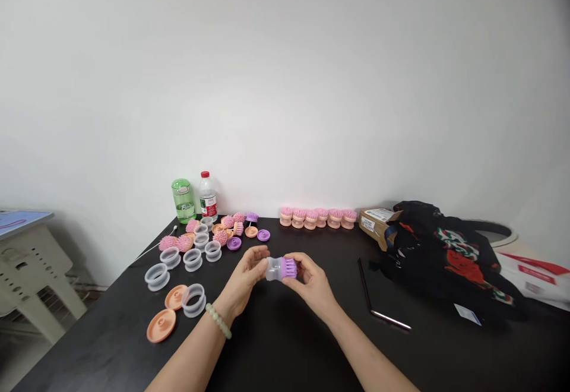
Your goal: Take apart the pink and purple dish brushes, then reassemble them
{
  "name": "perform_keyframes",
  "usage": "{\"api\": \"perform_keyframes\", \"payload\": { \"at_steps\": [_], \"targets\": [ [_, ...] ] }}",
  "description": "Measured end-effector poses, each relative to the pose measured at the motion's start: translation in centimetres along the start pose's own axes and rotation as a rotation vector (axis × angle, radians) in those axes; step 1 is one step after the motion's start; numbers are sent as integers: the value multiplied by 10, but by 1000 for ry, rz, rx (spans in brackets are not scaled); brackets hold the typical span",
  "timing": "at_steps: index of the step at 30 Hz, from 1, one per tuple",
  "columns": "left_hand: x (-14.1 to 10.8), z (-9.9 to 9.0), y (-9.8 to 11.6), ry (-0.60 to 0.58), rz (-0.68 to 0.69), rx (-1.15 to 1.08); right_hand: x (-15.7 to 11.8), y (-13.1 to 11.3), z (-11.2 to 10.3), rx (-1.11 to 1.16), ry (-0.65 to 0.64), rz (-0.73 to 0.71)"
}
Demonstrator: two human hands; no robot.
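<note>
Between my two hands, above the black table, a clear ring body (274,268) and a purple bristle brush head (289,268) sit end to end, tilted on their side. My left hand (247,276) grips the clear ring from the left, thumb in front. On the right, my right hand (309,279) pinches the purple brush head by its bristle end. Whether the two parts are fully joined I cannot tell. Left of my hands lie several loose clear rings (193,260), orange discs (161,325), purple discs (234,243) and pink bristle heads (184,242).
A row of pink brushes (310,220) stands along the wall. Two bottles, a green one (182,202) and a red-capped one (208,199), stand at the back left. To the right are a cardboard box (376,225), a dark bag (445,255) and a thin dark angled bar (367,291).
</note>
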State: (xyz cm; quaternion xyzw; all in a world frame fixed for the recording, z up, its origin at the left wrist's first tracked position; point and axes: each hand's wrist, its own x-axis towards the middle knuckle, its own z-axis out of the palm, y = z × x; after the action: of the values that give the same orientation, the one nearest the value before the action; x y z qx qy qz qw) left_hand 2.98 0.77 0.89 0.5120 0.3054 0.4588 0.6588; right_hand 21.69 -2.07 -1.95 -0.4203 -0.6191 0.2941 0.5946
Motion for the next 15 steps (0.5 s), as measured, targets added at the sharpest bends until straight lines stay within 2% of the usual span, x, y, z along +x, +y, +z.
{"api": "perform_keyframes", "payload": {
  "at_steps": [2,4,8,11,15],
  "targets": [
    [1,-1,-4,3,-81,15,0,0,0,-2,-2,1],
    [1,-1,-6,-17,-99,18,0,0,0,-6,2,6],
    [0,-1,1,-77,-14,-1,0,1,0,-6,8,16],
    [-1,-1,5,-57,34,-7,0,1,0,-6,4,22],
    [1,-2,-2,3,-118,14,0,2,1,-6,6,28]
  ]
}}
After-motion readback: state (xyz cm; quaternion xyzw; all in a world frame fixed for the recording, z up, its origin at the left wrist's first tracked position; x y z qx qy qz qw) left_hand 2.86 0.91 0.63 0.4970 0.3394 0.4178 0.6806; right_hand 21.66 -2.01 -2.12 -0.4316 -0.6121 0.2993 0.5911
